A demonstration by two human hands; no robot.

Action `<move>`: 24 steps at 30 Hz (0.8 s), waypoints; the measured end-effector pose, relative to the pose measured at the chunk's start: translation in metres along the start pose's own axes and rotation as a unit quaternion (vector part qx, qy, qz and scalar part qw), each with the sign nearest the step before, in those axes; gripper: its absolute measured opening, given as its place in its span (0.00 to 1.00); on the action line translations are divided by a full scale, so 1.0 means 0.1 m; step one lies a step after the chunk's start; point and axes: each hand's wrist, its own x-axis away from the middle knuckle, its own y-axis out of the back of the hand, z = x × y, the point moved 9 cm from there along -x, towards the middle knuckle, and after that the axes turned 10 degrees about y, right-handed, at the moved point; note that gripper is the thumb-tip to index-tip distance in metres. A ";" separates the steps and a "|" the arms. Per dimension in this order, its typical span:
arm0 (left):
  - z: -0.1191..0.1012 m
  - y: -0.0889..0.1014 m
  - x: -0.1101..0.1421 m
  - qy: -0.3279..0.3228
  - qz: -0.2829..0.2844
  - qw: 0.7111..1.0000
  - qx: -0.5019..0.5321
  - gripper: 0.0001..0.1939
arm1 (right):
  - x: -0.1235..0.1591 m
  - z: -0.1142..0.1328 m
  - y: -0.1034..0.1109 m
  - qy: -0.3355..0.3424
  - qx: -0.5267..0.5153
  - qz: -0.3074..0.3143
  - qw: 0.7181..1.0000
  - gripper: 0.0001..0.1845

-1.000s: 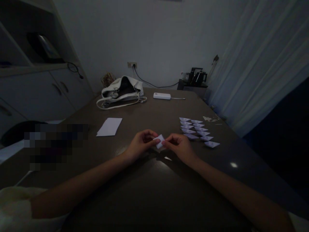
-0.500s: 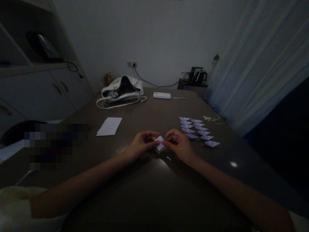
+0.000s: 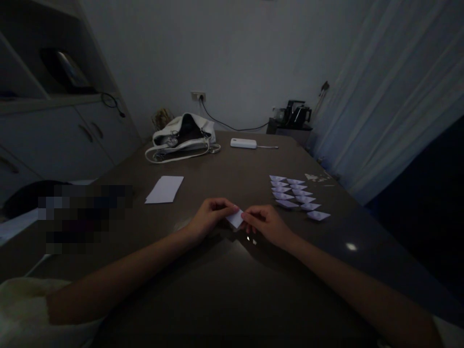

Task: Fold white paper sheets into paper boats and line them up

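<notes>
A small folded piece of white paper (image 3: 235,219) is held above the table between both hands. My left hand (image 3: 212,215) pinches its upper left side, thumb on top. My right hand (image 3: 267,222) grips its right corner between thumb and fingers. To the right, several folded paper boats (image 3: 303,199) stand in two slanting rows on the table. A stack of white paper sheets (image 3: 165,189) lies to the left, beyond my left hand.
The dark table (image 3: 232,299) reflects light near my hands. At its far side are a white handbag (image 3: 184,137) and a white power bank (image 3: 243,143) with a short cable. A black kettle (image 3: 300,116) stands on a low stand behind; a pale curtain (image 3: 377,92) hangs right.
The folded paper has tilted and shifted slightly left and down. My right hand has moved a little lower, its fingers now at the paper's right corner.
</notes>
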 end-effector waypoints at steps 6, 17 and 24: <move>0.03 -0.03 -0.01 0.005 0.007 1.000 -0.005 0.09 | 0.00 0.10 0.04 0.014 0.036 -0.007 0.999 0.17; -0.05 0.02 -0.01 -0.023 -0.011 1.000 0.000 0.09 | -0.01 -0.03 0.10 -0.004 -0.002 -0.052 0.999 0.13; -0.10 0.01 0.02 -0.039 -0.015 0.999 -0.021 0.09 | 0.01 0.02 0.10 -0.007 0.013 -0.054 0.998 0.14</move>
